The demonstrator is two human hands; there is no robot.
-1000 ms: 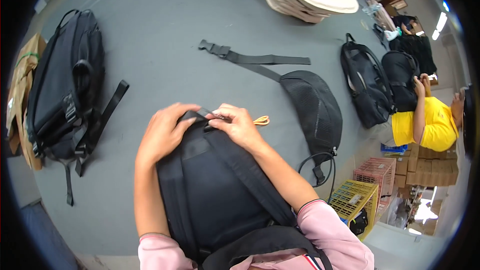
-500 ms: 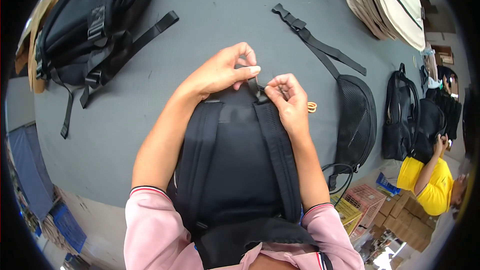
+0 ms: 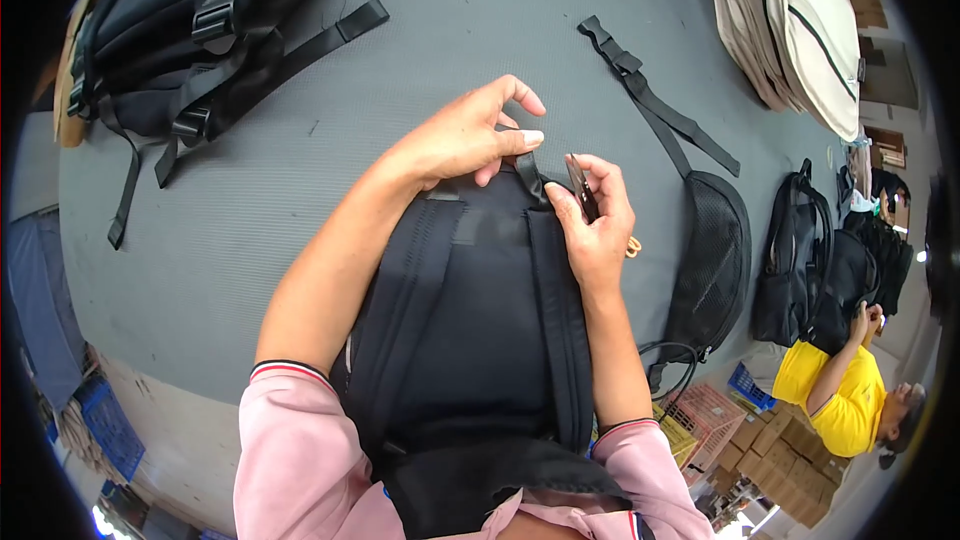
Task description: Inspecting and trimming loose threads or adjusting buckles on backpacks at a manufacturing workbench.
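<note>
On the grey table a black backpack lies flat, straps up, its lower end against the person's pink-sleeved arms; at its top edge the left hand pinches a short black strap between thumb and forefinger, the other fingers bent above it; just beside, the right hand is closed on a small dark tool, held upright against the same strap; right of the backpack lies a black waist bag with its long belt stretched up the table; another black backpack sits at the far left corner; beige bags are stacked at the upper right; past the table's right edge a person in a yellow shirt handles black bags.
</note>
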